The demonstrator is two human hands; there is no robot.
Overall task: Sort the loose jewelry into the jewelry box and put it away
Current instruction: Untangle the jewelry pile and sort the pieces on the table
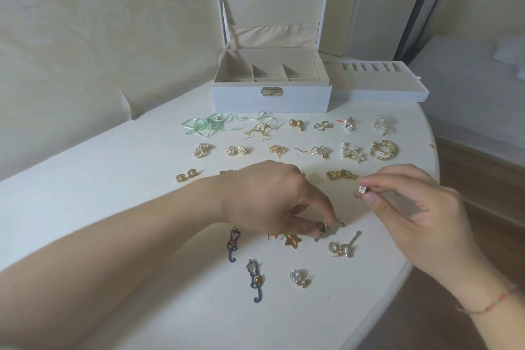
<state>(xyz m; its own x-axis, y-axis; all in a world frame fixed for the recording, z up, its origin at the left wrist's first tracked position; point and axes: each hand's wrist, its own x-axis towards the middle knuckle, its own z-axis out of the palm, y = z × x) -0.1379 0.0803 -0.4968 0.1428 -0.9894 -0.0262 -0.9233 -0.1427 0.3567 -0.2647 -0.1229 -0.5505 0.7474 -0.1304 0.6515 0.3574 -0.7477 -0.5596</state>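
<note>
A white jewelry box stands open at the back of the white table, its divided compartments showing nothing inside. Its removable tray lies to the right of it. Rows of earring pairs lie in front of the box. My right hand holds a small crystal stud earring between thumb and fingertips, above the table. My left hand reaches down and pinches a small dark-and-silver earring lying among loose pieces near the front. Two blue cat-shaped earrings lie nearer to me.
A mint green ribbon piece and gold hoops lie in the rows. A gold star, a round crystal stud and a silver piece lie near my hands. The rounded table edge runs at the right.
</note>
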